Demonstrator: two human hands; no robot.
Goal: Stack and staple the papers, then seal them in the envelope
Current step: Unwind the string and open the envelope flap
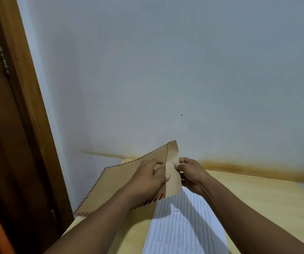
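Print on the papers (184, 226) blurred to grey lines, unreadable; their near end is cut off by the lower frame edge, far end hidden behind the envelope (118, 184) and the right hand (189, 173). The left hand (151, 177) covers the envelope's middle and part of its striped border. Small shiny spot (172, 162) on the flap (174, 184), possibly a metal eyelet: too small to tell.

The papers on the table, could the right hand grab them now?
Probably yes: the papers lie uncovered just below the right hand, but it must first release the envelope.
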